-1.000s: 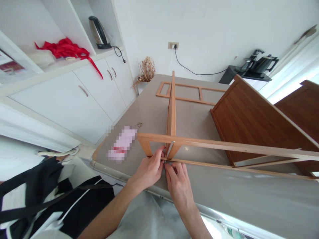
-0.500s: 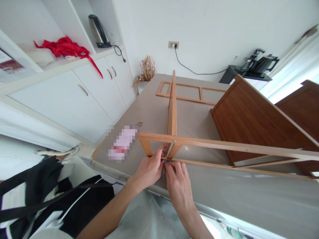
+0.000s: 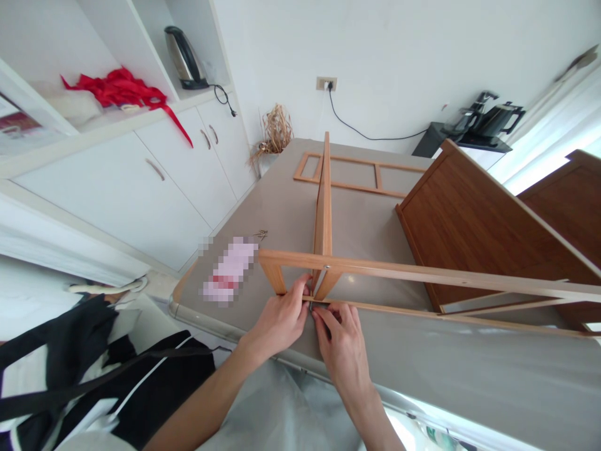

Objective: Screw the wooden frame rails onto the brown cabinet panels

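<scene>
A wooden frame (image 3: 408, 270) stands on its long edge along the near side of the table, with a wooden panel (image 3: 323, 207) joined to it at a right angle. My left hand (image 3: 282, 319) is closed around the lower rail at that joint, fingertips behind the wood. Close beside it, my right hand (image 3: 342, 338) pinches a small, thin metal piece (image 3: 312, 306), which looks like a hex key, against the lower rail. Its tip is hidden. A bolt head (image 3: 327, 267) shows in the upper rail above.
Several screws (image 3: 261, 235) lie by a blurred pink sheet (image 3: 230, 269) on the grey table (image 3: 282, 207). A flat ladder-like frame (image 3: 347, 186) lies farther back. Large brown boards (image 3: 488, 219) lean at the right. Black fabric (image 3: 159, 382) is at the lower left.
My right hand has turned and shifted slightly to the right, its fingers still pinched at the metal piece. My left hand and the wooden frame have stayed in place.
</scene>
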Available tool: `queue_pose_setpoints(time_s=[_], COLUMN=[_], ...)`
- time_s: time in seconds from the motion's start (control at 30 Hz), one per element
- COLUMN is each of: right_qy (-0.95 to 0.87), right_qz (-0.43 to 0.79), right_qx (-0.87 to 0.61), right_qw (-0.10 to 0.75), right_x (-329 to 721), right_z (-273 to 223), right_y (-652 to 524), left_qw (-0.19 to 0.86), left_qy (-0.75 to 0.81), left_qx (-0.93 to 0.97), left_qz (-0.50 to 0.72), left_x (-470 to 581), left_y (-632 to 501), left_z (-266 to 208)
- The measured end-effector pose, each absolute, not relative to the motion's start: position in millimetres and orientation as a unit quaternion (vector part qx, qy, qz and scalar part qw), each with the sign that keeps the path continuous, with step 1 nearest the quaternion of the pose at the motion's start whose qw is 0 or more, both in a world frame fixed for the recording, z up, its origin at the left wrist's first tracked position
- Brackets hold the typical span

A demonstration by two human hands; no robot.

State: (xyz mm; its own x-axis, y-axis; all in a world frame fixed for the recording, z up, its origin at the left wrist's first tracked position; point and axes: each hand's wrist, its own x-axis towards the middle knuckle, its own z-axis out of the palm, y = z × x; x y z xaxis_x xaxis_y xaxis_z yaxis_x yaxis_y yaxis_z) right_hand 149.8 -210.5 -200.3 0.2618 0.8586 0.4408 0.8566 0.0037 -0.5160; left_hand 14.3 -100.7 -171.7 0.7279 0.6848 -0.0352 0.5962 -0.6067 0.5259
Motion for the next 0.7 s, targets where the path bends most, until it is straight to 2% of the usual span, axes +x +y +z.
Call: queue_pose_setpoints(time_s=[0.7], right_qy=[-0.617], right_qz=[0.015], right_qx=[-0.706], right_qw=[0.348], right_x=[149.2], right_z=[-203.7], right_y=[-210.3], left_qw=[0.277], left_qy=[0.361], left_qx=[0.886], left_qz=[0.086], left_x=[13.5], left_y=[-101.8], left_z=[-168.5])
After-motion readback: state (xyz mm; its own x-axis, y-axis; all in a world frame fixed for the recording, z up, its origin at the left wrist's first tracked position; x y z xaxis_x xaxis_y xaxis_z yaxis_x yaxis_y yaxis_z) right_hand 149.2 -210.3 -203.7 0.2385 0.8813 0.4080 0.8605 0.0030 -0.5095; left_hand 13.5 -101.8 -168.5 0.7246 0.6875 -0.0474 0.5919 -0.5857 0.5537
